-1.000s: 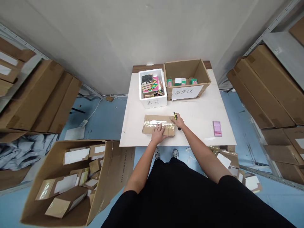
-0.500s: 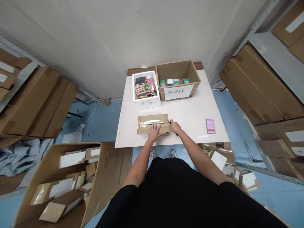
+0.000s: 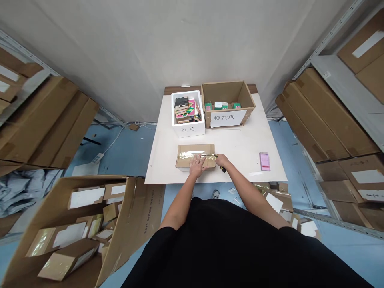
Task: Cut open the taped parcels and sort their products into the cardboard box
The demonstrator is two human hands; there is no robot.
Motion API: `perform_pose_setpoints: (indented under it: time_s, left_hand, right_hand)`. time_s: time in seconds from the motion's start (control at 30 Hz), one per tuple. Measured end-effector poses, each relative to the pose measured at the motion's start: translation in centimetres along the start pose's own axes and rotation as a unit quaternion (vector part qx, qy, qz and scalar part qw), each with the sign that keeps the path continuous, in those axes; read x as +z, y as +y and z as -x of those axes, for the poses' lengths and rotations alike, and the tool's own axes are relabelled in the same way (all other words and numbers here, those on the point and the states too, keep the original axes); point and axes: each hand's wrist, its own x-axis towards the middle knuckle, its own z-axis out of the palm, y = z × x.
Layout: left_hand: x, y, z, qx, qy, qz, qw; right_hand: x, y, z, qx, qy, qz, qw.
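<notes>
A taped cardboard box point(image 3: 183, 161) lies near the front edge of the white-topped table point(image 3: 159, 168). My left hand point(image 3: 197, 165) rests flat on its top with the fingers spread. At the box's right end, my right hand point(image 3: 221, 160) is closed round a box cutter point(image 3: 222, 169) with a yellow and black handle. Its tip meets the box's right edge by the tape seam; the blade itself is too small to make out.
Behind the box stand a white foam box point(image 3: 188, 130) of booklets and an open carton point(image 3: 250, 108) holding small green boxes. A pink stack point(image 3: 264, 161) lies at the right. A large carton point(image 3: 129, 224) of parcels stands on the floor at left; loaded shelves flank both sides.
The view has shifted slightly. My left hand stays on the box, while the box cutter in my right hand has tilted a little at the box's right end.
</notes>
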Motion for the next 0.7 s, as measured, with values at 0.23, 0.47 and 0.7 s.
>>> perform_pose_setpoints:
  time_s: [0.23,0.47,0.7]
  left_hand:
    - [-0.2,-0.2,-0.4,0.0,-0.032,0.012,0.999]
    - [-0.4,0.3,-0.3,-0.004,-0.03,0.031,0.999]
    - [-6.0,-6.1,-3.9,0.057,0.054,0.03,0.997]
  right_hand:
    - [1.9,0.6,0.9,0.014,0.018,-0.038,0.999]
    - [3.6,2.2,3.5,0.026,0.058,-0.116,0.991]
    - [10.2,1.7,5.1,0.134,0.238,-0.153,0.95]
